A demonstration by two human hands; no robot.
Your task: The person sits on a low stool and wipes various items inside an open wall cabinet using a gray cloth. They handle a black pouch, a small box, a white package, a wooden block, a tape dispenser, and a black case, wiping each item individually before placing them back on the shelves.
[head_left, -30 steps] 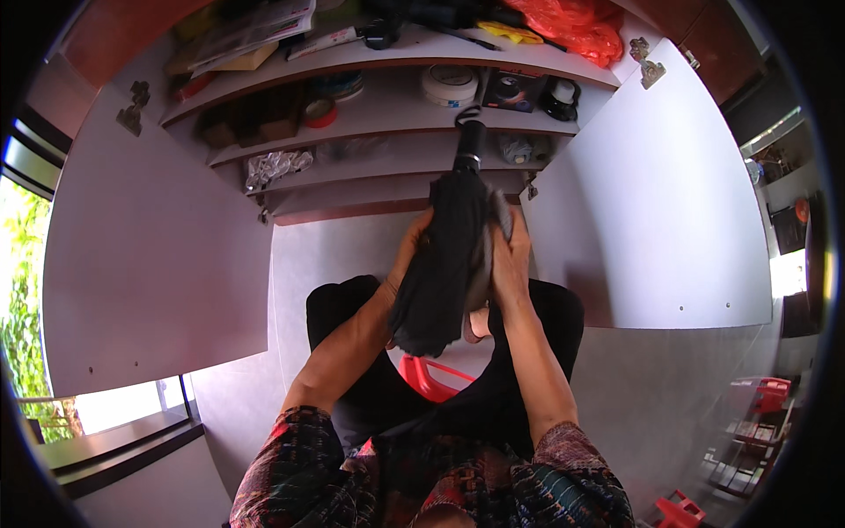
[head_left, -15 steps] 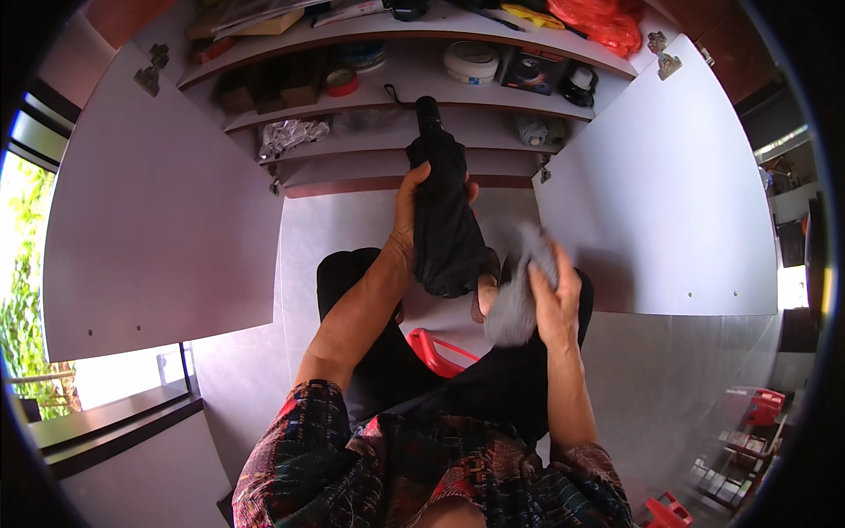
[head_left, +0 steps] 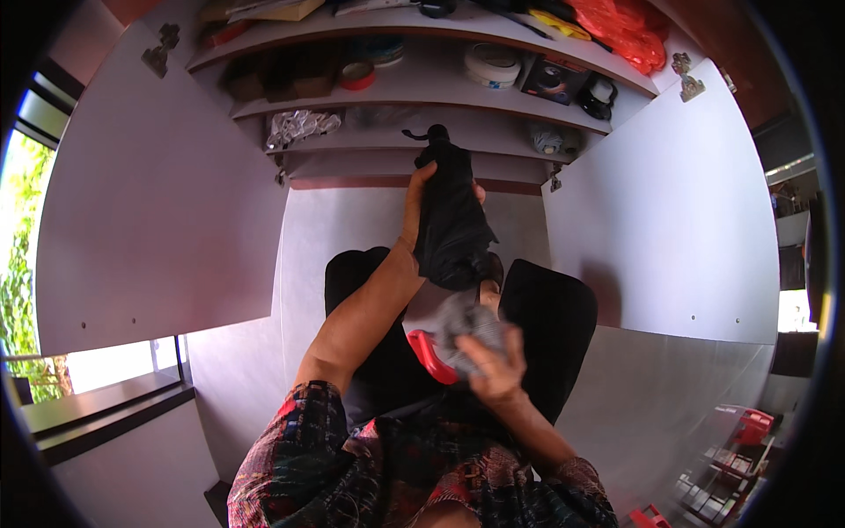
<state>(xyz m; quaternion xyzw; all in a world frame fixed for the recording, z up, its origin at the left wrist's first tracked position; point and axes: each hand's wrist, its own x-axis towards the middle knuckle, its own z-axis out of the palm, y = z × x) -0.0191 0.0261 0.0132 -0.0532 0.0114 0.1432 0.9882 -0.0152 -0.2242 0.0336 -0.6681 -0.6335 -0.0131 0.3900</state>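
Note:
My left hand (head_left: 421,189) is wrapped round a folded black umbrella (head_left: 451,220), with the thumb across its near side and fingertips showing at its right edge. The handle with its wrist strap points away from me toward the shelves, and the loose fabric end hangs toward my knees. In my right hand (head_left: 497,361) is a bunched grey cloth (head_left: 466,330), held just below the umbrella's near end and apart from it. Both cloth and hand are blurred by motion.
An open cabinet (head_left: 370,163) faces me, its left door (head_left: 158,211) and right door (head_left: 660,220) swung wide. Its shelves hold a red tape roll (head_left: 357,76), a white round tub (head_left: 493,65) and a red plastic bag (head_left: 620,31). A red plastic piece (head_left: 429,356) shows between my legs.
My right hand has swung the grey cloth left and toward me, from beside the umbrella to below it. The umbrella has tilted slightly, its handle now lower in view.

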